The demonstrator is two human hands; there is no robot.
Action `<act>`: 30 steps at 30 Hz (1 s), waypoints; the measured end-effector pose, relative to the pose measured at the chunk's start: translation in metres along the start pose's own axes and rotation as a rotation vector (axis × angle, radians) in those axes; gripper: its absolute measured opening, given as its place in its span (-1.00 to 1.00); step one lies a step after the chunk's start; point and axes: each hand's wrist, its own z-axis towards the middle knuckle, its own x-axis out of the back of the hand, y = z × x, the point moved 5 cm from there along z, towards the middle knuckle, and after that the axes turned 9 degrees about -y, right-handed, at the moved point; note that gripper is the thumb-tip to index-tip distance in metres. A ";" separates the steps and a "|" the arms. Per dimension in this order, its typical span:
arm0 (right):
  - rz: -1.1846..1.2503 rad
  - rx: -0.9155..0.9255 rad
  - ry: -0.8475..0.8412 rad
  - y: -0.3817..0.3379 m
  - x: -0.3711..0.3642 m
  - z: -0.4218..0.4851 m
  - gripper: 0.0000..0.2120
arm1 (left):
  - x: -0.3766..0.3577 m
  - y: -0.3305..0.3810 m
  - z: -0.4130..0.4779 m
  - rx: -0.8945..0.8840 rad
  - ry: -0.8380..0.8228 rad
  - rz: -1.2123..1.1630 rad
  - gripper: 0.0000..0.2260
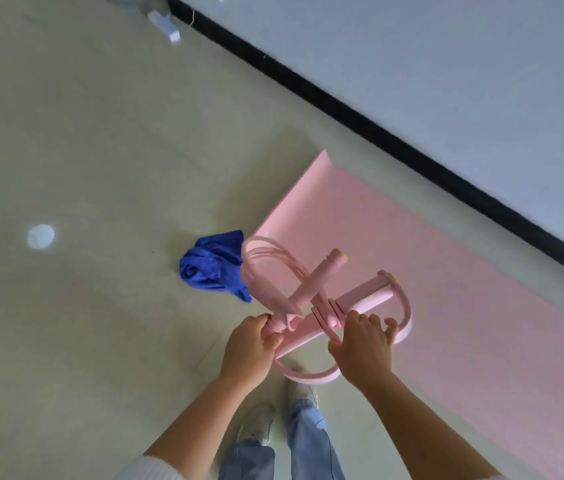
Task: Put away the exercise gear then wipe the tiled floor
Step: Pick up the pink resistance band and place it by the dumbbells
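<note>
Pedal puller (370,299), held by left hand (249,348) and right hand (363,344), slants upper-right.

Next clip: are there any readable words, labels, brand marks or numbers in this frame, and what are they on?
None can be read.
The pink pedal puller, pink exercise mat and blue cloth show no print.
The white object by the baseboard is too blurred to tell.

Light was soft and even, with a round glare spot (41,236) on the glossy floor (76,140) and only faint shadow by the cloth (209,266). The whole picture was slightly soft, and blurrier toward the top-left corner.
</note>
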 end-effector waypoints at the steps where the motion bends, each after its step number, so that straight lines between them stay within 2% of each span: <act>1: 0.038 -0.032 0.031 0.013 0.020 -0.023 -0.74 | 0.007 0.025 -0.016 -0.046 -0.014 0.021 -0.93; 6: 0.163 -0.192 0.140 0.088 0.071 -0.125 -0.75 | -0.006 0.128 -0.086 -0.225 -0.107 0.093 -0.92; 8: 0.212 -0.256 0.173 0.127 0.078 -0.162 -0.75 | -0.027 0.169 -0.110 -0.295 -0.170 0.135 -0.94; 10: 0.261 -0.327 0.218 0.172 0.081 -0.200 -0.76 | -0.055 0.210 -0.132 -0.373 -0.236 0.178 -0.85; 12: 0.315 -0.408 0.248 0.221 0.078 -0.240 -0.78 | -0.090 0.250 -0.155 -0.442 -0.300 0.240 -0.84; 18: 0.429 -0.643 0.320 0.383 0.039 -0.360 -0.80 | -0.236 0.356 -0.237 -0.621 -0.504 0.364 -0.91; 22: 0.531 -0.790 0.374 0.494 -0.003 -0.442 -0.78 | -0.355 0.418 -0.302 -0.749 -0.582 0.470 -0.93; 25: 0.613 -0.879 0.396 0.568 -0.038 -0.506 -0.81 | -0.443 0.455 -0.358 -0.828 -0.657 0.514 -0.92; 28: 0.648 -0.963 0.425 0.634 -0.067 -0.560 -0.80 | -0.522 0.483 -0.407 -0.876 -0.751 0.532 -0.99; 30: 0.673 -1.020 0.434 0.673 -0.086 -0.587 -0.82 | -0.569 0.501 -0.434 -0.900 -0.802 0.543 -0.94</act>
